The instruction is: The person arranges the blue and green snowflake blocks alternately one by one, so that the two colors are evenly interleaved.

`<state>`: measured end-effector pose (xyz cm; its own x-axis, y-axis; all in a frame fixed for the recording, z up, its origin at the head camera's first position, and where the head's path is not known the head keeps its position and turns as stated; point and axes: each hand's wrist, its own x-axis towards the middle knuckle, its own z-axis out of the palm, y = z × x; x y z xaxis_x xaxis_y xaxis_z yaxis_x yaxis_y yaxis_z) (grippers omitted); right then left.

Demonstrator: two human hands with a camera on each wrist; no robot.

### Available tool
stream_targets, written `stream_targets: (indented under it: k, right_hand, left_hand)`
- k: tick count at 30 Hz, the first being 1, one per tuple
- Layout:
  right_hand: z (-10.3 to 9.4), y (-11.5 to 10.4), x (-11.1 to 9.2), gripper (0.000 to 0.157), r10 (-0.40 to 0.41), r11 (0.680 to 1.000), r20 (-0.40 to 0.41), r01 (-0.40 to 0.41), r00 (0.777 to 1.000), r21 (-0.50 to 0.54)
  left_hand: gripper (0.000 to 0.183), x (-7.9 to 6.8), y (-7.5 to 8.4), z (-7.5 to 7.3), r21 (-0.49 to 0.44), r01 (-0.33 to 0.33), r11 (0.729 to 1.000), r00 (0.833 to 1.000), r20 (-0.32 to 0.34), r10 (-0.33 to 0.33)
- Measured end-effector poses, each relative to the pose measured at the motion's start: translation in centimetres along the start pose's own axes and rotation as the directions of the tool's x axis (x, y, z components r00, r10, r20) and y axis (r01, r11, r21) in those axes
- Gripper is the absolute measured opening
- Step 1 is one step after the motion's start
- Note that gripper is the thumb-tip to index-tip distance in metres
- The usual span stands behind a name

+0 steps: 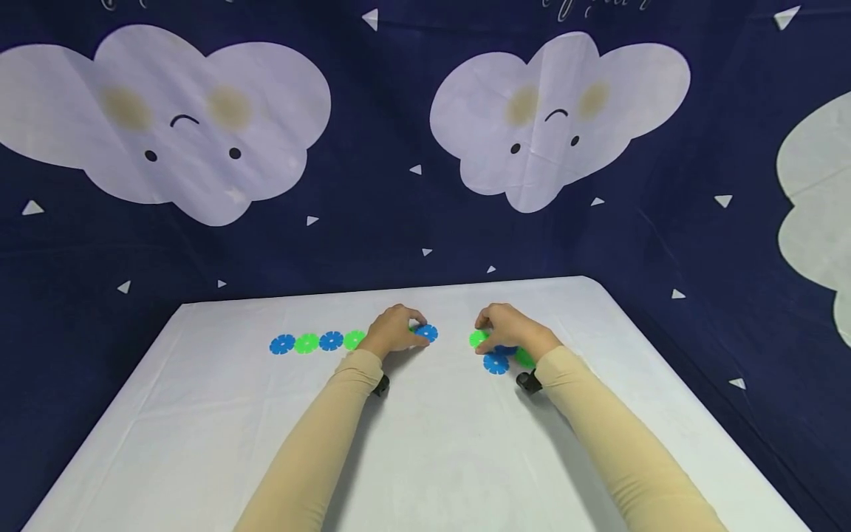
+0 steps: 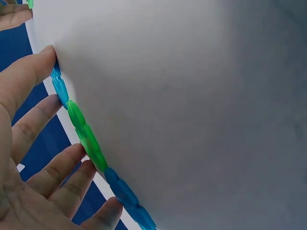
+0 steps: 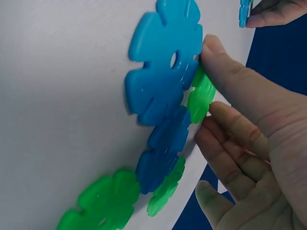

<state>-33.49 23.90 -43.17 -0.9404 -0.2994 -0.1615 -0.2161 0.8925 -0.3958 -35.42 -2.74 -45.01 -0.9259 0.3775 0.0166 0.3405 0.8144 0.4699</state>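
Observation:
My left hand (image 1: 392, 329) pinches a blue flower-shaped plastic disc (image 1: 428, 333) between thumb and forefinger. In the left wrist view that blue disc (image 2: 61, 90) stands at the end of a line, beside a green disc (image 2: 86, 136) and another blue disc (image 2: 125, 194) near the other fingers. Over at the right, my right hand (image 1: 510, 326) holds a green disc (image 1: 477, 339) by thumb and fingertips. Close under that hand lie a blue disc (image 3: 168, 67), a darker blue disc (image 3: 163, 151) and green discs, partly hidden from the head camera.
To the left of my left hand, a blue disc (image 1: 282, 344), a green disc (image 1: 306, 343), another blue disc (image 1: 331, 340) and another green disc (image 1: 354, 340) form a row on the white table (image 1: 425, 443). A dark blue cloth with clouds (image 1: 372, 244) hangs behind the table's far edge.

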Motion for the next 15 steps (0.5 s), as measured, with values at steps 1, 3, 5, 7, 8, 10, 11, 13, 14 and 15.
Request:
stream_targets:
  k: [1, 3, 5, 7, 8, 10, 11, 13, 14, 15]
  right_hand:
    - [0.01, -0.04, 0.05, 0.054, 0.005, 1.000, -0.003, -0.005, 1.000, -0.006]
    - [0.02, -0.14, 0.13, 0.052, 0.012, 1.000, -0.006, -0.012, 1.000, -0.010]
    - [0.07, -0.19, 0.12, 0.049, 0.017, 1.000, -0.009, -0.017, 1.000, -0.008]
    - [0.11, -0.21, 0.10, 0.047, 0.023, 1.000, -0.011, -0.023, 1.000, -0.004]
    - [0.13, -0.21, 0.08, 0.047, 0.025, 1.000, -0.011, -0.025, 1.000, -0.004]
    - [0.12, -0.20, 0.03, 0.047, 0.031, 1.000, -0.016, -0.031, 0.999, -0.001]
    - [0.11, -0.18, 0.01, 0.046, 0.032, 1.000, -0.017, -0.032, 0.999, 0.001]
    - [0.10, -0.11, -0.01, 0.046, 0.021, 1.000, -0.018, -0.021, 1.000, 0.005]
    - [0.11, -0.05, -0.01, 0.045, 0.011, 1.000, -0.019, -0.011, 1.000, 0.009]
    - [0.11, 0.02, -0.02, 0.045, -0.002, 1.000, -0.019, 0.002, 1.000, 0.011]
  left_hand:
    - [0.043, -0.04, 0.04, -0.02, 0.001, 0.005, 1.000, 1.000, 0.001, -0.005]
    - [0.043, -0.11, 0.11, -0.10, 0.004, 0.010, 1.000, 1.000, 0.001, -0.010]
    - [0.043, -0.18, 0.24, -0.17, 0.002, 0.014, 1.000, 1.000, 0.000, -0.014]
    - [0.042, -0.22, 0.36, -0.24, -0.002, 0.014, 1.000, 1.000, -0.001, -0.014]
    - [0.042, -0.21, 0.40, -0.26, -0.004, 0.015, 1.000, 1.000, -0.003, -0.015]
    - [0.042, -0.19, 0.53, -0.34, -0.014, 0.016, 1.000, 1.000, -0.005, -0.016]
    - [0.042, -0.17, 0.58, -0.37, -0.019, 0.017, 1.000, 1.000, -0.006, -0.017]
    - [0.041, -0.11, 0.66, -0.40, -0.024, 0.026, 0.999, 1.000, -0.009, -0.026]
    - [0.041, -0.08, 0.68, -0.41, -0.024, 0.032, 0.999, 0.999, -0.012, -0.033]
    - [0.041, -0.08, 0.72, -0.43, -0.025, 0.039, 0.999, 0.999, -0.011, -0.039]
